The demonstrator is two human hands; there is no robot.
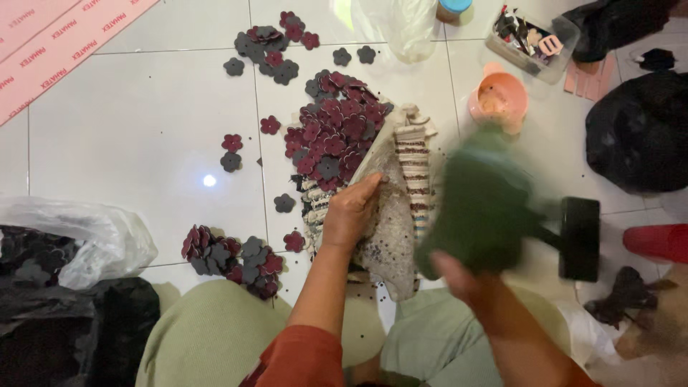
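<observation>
My left hand (351,215) presses down on a pale, worn, hole-riddled pad (394,244) on the white tile floor, fingers curled at the edge of a striped white-and-brown layered strip (414,161). My right hand (459,276) grips a motion-blurred dark green wrapped object (480,208) that joins a black block (579,238) on its right, like a mallet. Beyond my left hand lies a heap of dark red and grey flower-shaped cutouts (337,132). A smaller heap of cutouts (233,258) sits by my left knee.
Loose cutouts (269,46) are scattered farther up the floor. A pink cup (498,100), a clear plastic box of small items (534,36) and black bags (638,132) stand on the right. A clear bag (86,240) lies left; pink boards (57,39) are top left.
</observation>
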